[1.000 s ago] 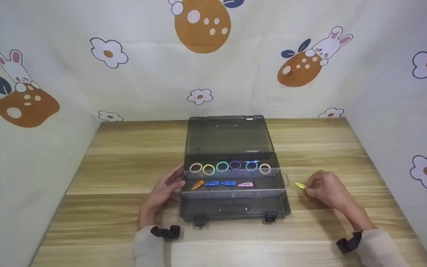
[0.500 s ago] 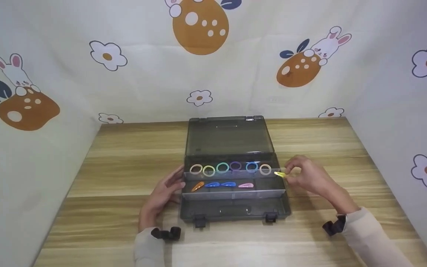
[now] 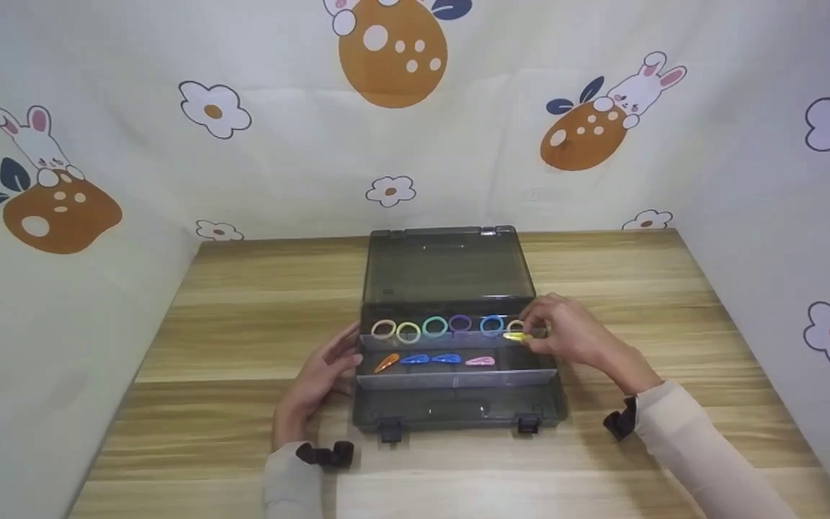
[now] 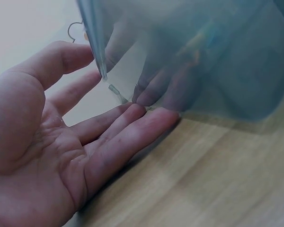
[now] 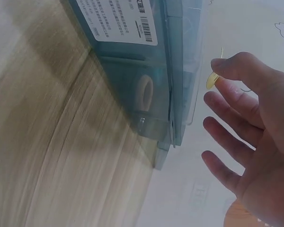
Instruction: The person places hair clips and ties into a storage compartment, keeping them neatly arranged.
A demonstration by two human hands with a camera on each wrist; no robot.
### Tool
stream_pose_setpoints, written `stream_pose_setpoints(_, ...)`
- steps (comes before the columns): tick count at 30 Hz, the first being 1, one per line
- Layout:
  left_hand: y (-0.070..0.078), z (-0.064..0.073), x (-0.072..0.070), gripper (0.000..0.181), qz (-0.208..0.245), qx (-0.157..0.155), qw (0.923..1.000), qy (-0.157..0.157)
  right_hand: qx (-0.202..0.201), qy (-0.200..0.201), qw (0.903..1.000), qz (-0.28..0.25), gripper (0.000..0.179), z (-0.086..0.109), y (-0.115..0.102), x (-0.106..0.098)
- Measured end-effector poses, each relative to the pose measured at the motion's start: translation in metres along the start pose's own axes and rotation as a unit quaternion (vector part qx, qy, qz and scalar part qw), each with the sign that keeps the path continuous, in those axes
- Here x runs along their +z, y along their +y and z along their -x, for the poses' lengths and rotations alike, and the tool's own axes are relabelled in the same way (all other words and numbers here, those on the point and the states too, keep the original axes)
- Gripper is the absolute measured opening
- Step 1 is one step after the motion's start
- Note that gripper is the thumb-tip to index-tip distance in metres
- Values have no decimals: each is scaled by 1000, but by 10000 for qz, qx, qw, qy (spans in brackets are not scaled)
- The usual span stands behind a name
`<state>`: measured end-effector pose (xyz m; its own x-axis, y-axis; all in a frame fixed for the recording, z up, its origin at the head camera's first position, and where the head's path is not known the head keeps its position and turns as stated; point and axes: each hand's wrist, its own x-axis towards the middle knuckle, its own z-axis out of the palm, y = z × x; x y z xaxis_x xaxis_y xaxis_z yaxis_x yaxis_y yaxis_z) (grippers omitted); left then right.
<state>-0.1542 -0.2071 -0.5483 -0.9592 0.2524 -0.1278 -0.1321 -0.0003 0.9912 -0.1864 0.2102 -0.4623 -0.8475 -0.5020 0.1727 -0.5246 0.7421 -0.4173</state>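
A grey see-through box (image 3: 451,267) lies with its lid folded back on the table. My left hand (image 3: 321,376) rests its extended fingertips against the box's left wall (image 4: 217,90). Between thumb and index finger, my right hand (image 3: 566,328) pinches a yellow snap hair clip (image 3: 515,336) over the right part of the box. The clip (image 5: 212,79) also shows in the right wrist view, above the box rim. In the middle compartment lie an orange clip (image 3: 386,362), two blue clips (image 3: 431,358) and a pink clip (image 3: 480,361).
Several coloured hair ties (image 3: 435,326) line the rear compartment; the rightmost is partly hidden by the clip and hand. Two latches (image 3: 390,431) stick out at the box's front. A printed label (image 5: 123,19) is on the side wall. Patterned cloth (image 3: 300,158) surrounds the wooden table (image 3: 242,310).
My right hand has carried the yellow clip leftward from beside the box to above its compartments. My left hand has stayed at the box's left side.
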Motion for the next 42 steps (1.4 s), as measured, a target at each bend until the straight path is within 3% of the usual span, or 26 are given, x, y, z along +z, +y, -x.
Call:
stream_pose_setpoints(13,0,1,-5,64,-61,-2,10000,37,-51,-498,9984,-255,10,-13,-4,23)
stream_pose_setpoints(23,-1,0,-3,64,-167,130,9997,110,-672,-400,9944,707,6,-8,-1,33)
stream_pose_setpoints(30,-2,0,-1,63,-206,101,9996,153,-642,-318,9923,1007,11,-4,0,38)
stream_pose_setpoints(33,0,-1,-1,62,-230,95,9995,179,-557,-333,9946,814,14,-3,-1,35)
stream_pose_setpoints(39,1,-5,-2,57,-321,154,9986,402,-373,-307,9988,-116,16,-1,0,25)
stream_pose_setpoints(42,8,-4,-6,54,-420,75,9977,525,-217,-195,9990,-325,18,-1,3,18)
